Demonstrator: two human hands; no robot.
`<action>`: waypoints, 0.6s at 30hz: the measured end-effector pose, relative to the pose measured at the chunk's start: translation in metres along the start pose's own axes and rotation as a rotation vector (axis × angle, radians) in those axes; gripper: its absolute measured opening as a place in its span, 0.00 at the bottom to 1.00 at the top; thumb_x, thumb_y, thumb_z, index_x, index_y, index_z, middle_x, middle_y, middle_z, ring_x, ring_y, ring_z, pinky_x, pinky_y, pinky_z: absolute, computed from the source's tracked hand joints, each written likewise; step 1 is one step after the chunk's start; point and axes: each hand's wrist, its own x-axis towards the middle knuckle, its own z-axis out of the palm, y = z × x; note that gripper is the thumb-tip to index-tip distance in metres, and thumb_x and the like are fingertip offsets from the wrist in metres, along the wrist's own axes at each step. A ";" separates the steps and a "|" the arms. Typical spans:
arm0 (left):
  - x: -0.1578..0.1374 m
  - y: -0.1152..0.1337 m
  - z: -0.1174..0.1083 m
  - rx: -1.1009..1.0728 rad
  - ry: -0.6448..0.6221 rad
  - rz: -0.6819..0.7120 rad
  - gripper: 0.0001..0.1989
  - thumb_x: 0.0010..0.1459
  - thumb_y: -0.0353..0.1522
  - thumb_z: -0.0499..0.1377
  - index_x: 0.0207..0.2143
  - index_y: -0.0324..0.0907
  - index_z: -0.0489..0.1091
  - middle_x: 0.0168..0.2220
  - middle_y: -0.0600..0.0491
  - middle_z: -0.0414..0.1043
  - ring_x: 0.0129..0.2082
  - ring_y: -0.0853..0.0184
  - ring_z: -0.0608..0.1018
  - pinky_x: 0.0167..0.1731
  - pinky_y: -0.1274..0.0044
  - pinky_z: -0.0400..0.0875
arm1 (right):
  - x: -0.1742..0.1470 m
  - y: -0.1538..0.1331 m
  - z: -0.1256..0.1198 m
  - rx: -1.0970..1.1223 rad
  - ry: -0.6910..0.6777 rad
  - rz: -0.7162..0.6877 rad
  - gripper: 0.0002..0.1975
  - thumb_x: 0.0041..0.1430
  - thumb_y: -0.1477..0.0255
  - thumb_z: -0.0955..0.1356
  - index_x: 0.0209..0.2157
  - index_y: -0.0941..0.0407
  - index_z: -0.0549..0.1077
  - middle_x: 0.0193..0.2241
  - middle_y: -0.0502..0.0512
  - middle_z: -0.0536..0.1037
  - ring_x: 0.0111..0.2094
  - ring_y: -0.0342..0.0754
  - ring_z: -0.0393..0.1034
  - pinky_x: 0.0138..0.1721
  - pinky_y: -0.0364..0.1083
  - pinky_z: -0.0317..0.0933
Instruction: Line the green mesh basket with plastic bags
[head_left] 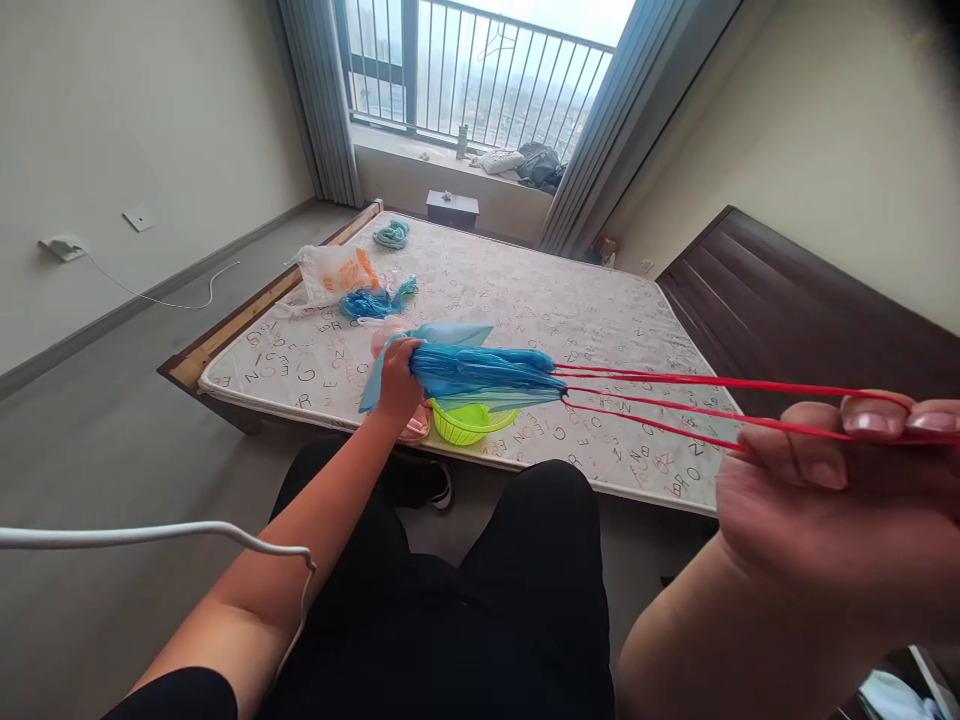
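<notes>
My left hand point(397, 385) grips a bunched blue plastic bag point(480, 372), held out over the near edge of the mattress point(570, 320). Red drawstrings point(675, 405) run taut from the bag's gathered mouth to my right hand point(832, 500), which is close to the camera and pinches them between thumb and fingers. Under the bag sit a green basket point(469, 422) and a pink one point(415, 427), partly hidden by my left hand.
On the mattress lie a white and orange plastic bag point(334, 272), a crumpled blue bag point(371, 300) and a teal bundle point(392, 234). A dark headboard point(787, 300) stands at the right. A white cable point(150, 535) crosses my left arm. A small cabinet point(452, 208) is under the window.
</notes>
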 end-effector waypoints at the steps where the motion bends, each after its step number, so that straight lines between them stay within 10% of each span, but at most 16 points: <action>1: 0.001 0.000 -0.005 0.020 -0.005 0.002 0.18 0.55 0.22 0.53 0.47 0.41 0.70 0.47 0.45 0.74 0.51 0.58 0.75 0.57 0.64 0.69 | -0.001 0.000 0.000 0.008 -0.013 -0.008 0.05 0.34 0.75 0.64 0.18 0.53 0.71 0.19 0.46 0.64 0.15 0.39 0.49 0.13 0.45 0.28; 18: -0.023 -0.067 -0.095 0.334 0.037 -0.083 0.14 0.57 0.29 0.58 0.47 0.43 0.70 0.57 0.44 0.70 0.60 0.55 0.69 0.63 0.61 0.59 | -0.014 0.048 -0.009 -0.189 -0.312 0.206 0.01 0.51 0.73 0.71 0.28 0.53 0.75 0.22 0.48 0.71 0.21 0.44 0.66 0.19 0.43 0.59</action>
